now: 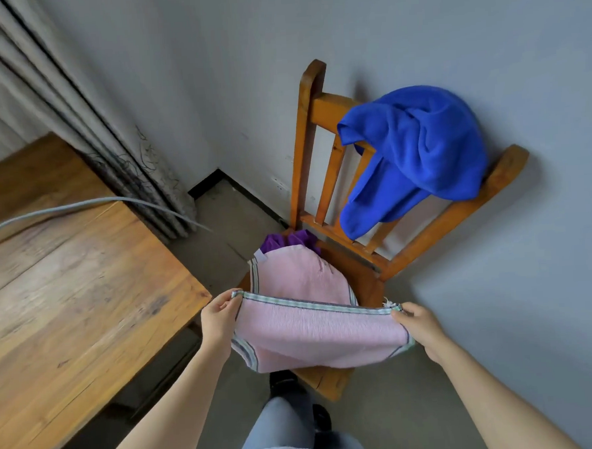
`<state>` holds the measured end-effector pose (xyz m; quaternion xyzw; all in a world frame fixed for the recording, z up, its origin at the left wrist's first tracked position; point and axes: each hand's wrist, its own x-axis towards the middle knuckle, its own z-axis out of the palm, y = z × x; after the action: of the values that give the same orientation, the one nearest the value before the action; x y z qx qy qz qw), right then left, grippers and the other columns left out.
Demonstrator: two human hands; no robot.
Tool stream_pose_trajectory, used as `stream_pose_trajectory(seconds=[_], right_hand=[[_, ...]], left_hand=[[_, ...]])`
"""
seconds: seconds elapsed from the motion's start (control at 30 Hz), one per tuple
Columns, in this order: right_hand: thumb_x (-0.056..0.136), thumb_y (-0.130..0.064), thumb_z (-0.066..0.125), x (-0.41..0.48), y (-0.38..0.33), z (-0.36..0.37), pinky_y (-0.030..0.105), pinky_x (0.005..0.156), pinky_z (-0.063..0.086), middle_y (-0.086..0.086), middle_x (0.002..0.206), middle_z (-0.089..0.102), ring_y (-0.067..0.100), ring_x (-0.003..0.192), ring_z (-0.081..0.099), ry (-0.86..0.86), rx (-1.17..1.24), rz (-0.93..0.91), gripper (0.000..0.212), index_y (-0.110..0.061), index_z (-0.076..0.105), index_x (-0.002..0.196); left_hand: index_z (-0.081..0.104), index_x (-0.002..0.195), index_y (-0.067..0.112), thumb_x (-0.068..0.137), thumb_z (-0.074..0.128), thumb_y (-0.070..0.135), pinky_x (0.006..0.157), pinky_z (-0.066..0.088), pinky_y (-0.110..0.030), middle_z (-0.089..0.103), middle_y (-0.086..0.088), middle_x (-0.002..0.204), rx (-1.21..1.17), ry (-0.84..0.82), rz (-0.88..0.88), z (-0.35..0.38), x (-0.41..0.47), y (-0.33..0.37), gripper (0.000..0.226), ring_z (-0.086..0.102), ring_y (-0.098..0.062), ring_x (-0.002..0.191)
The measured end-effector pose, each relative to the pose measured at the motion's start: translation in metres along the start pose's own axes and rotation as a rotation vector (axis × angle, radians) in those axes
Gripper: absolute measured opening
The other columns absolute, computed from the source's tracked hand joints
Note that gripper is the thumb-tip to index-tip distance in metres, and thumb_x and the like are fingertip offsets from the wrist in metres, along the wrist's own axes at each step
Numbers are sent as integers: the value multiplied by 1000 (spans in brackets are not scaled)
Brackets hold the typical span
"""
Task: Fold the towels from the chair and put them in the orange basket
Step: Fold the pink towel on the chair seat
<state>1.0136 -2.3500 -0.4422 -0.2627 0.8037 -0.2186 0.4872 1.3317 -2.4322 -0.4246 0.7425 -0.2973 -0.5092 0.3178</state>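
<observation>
- You are on the first fold of the pink towel (314, 333). It sits at 6 o'clock in the view, its near hem lifted and pulled taut between your hands, while its far half lies on the seat of the chair (458, 212).
- Your left hand (218, 314) has thumb and fingers clamped on the towel's 9 o'clock corner. Your right hand (418, 327) pinches the 3 o'clock corner the same way.
- Two towels appear untouched. The blue towel (421, 149) is draped over the chair back at 2 o'clock. The purple towel (302, 237) lies on the seat at 12 o'clock of the pink one, touching it and partly under it.
- The orange basket is not in view, so you will need to find it before putting anything away.
- The next move is probably to carry the held hem toward 12 o'clock so it meets the far hem. That calls for firm pinches, even tension and lined-up striped borders.
- The table (68, 287) at 9 o'clock would give you a flatter surface.
</observation>
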Motion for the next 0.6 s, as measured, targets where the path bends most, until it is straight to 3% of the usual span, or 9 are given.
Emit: stream_pose_trajectory(seconds=[0.17,0.27,0.33,0.37,0.43,0.6], right_hand=[[94,-10,44,41,-10,23,30,58,23,2,65,36,16,63,33,59,-54,30,28,-16,40,67],[96,-15,43,80,-11,42,30,58,29,2,71,43,15,64,39,68,-89,29,19,-17,44,76],[96,-20,44,107,-13,54,32,70,40,3,90,52,19,82,51,60,-125,23,7,-17,50,97],[96,-21,45,126,-11,60,36,75,42,3,96,53,21,89,52,61,-133,6,11,-17,51,103],[94,-18,47,161,-8,72,42,80,46,5,93,55,24,88,52,64,-155,-30,8,-14,53,97],[95,-22,46,228,-4,98,28,58,33,2,79,50,20,77,47,-14,-282,-103,13,-13,50,86]], left_hand=[[64,115,7,93,53,15,88,52,-42,63,-11,110,29,83,-33,30,43,-2,26,59,-27,99],[64,112,5,93,52,12,84,50,-38,63,-8,102,-3,157,-63,47,72,-13,23,57,-24,91],[65,110,5,93,53,10,81,48,-34,63,-9,99,-28,210,-81,56,92,-24,21,57,-23,88],[65,109,5,92,54,9,79,47,-32,64,-10,98,-31,236,-78,61,105,-33,21,57,-22,87],[65,109,3,91,55,7,75,43,-28,66,-13,99,-24,275,-58,71,130,-48,21,56,-19,85],[65,105,2,90,54,6,75,40,-21,60,-8,96,-72,364,-55,98,181,-84,19,52,-16,86]])
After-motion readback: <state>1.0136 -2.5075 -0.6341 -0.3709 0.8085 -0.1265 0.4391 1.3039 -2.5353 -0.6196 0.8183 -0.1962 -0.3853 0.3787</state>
